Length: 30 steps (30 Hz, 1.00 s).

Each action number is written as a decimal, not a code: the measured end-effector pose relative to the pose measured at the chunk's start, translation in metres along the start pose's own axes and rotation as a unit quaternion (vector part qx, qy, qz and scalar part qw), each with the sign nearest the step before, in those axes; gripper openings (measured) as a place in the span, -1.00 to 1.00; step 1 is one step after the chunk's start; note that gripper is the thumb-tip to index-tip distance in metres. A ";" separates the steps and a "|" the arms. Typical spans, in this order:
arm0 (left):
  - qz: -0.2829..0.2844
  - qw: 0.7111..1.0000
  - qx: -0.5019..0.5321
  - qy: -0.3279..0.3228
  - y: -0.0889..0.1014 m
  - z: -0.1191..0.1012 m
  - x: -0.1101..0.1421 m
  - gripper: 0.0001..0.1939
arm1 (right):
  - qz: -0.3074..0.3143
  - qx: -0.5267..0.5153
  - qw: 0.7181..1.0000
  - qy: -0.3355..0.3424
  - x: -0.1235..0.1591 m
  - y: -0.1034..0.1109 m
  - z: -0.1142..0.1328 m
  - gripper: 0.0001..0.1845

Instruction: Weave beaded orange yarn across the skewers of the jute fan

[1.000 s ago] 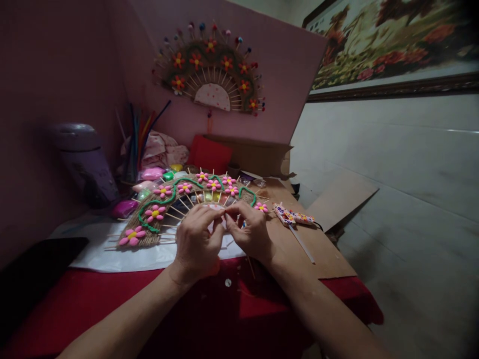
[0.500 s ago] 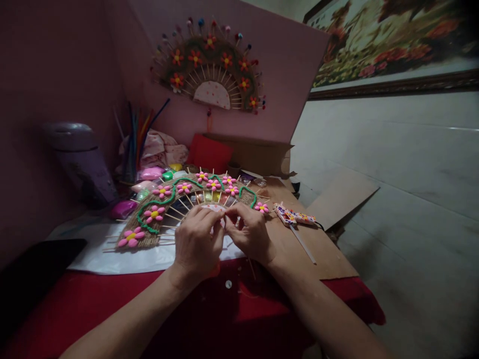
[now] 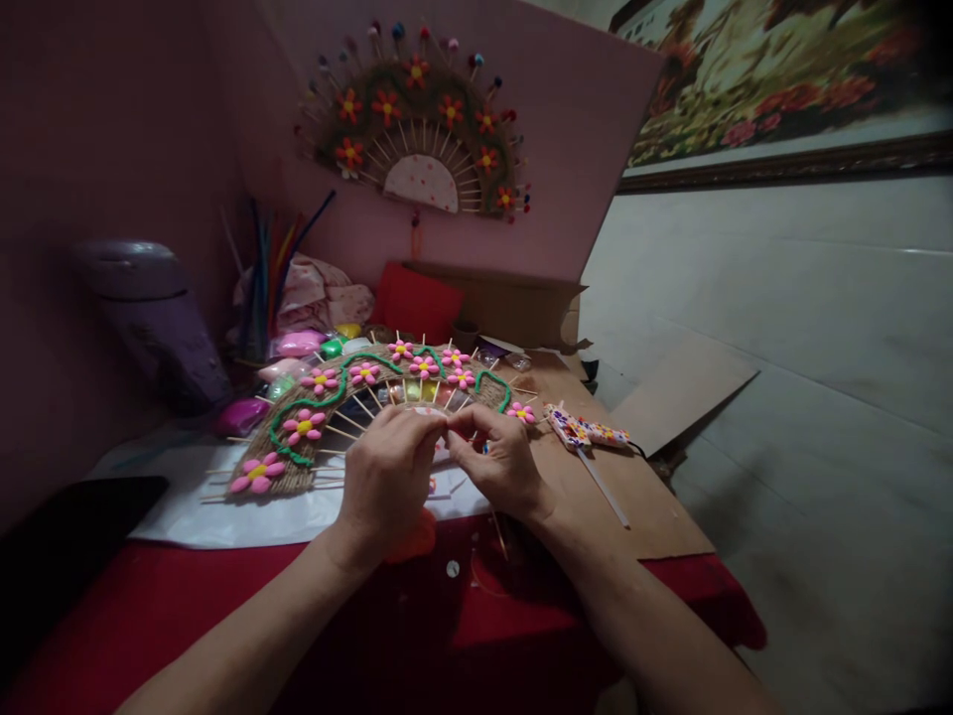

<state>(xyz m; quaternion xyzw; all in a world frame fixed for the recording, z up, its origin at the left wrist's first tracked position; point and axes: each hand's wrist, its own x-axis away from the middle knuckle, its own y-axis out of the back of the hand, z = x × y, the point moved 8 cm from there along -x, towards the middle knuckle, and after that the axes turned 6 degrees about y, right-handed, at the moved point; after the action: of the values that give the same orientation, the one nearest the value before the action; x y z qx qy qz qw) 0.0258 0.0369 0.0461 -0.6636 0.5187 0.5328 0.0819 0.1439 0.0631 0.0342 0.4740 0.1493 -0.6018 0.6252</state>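
Note:
My left hand (image 3: 391, 472) and my right hand (image 3: 500, 462) meet fingertip to fingertip over the front of a fan-shaped craft piece (image 3: 287, 442). Both hands are closed in a pinch. Whatever sits between the fingertips is too small to make out. Brown twine is wound over the fan's thin wooden sticks, and pink clay flowers (image 3: 304, 427) with yellow centres and a wavy green strip (image 3: 307, 402) decorate it. My hands partly hide the fan's pale dotted centre. An orange thing (image 3: 415, 536) shows just below my left hand.
To the right, a flowered glue gun (image 3: 573, 427) lies on a cardboard sheet (image 3: 655, 521). Packets of coloured clay (image 3: 299, 344) and a purple bottle (image 3: 160, 328) stand left. A similar finished fan (image 3: 417, 99) hangs behind. A red cloth (image 3: 245, 596) covers the table.
My hands stay together in nearly the same place. The left fingers have shifted slightly, and more of the orange thing shows below that hand. The view has moved a little.

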 end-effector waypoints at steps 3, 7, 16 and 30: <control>0.001 1.000 -0.026 -0.008 0.000 -0.003 0.000 -0.86 | 0.002 -0.010 1.000 -0.008 0.000 0.000 -0.002 -0.93; 0.012 0.998 -0.057 0.013 -0.002 -0.001 0.000 -0.87 | 0.009 -0.025 0.999 -0.024 0.000 -0.001 -0.003 -0.93; 0.046 0.959 0.220 0.174 -0.014 0.029 0.001 -0.89 | 0.019 -0.272 0.940 -0.205 0.005 -0.013 -0.027 -0.83; 0.032 0.963 0.219 0.153 -0.008 0.024 -0.002 -0.94 | 0.037 -0.318 0.920 -0.228 0.005 -0.016 -0.024 -0.80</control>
<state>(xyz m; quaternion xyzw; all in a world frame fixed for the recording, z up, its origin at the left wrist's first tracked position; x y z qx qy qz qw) 0.0173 0.0577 0.0337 -0.6861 0.6499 0.3008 0.1283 0.1399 0.0820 0.0116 0.1054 0.1689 -0.5910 0.7817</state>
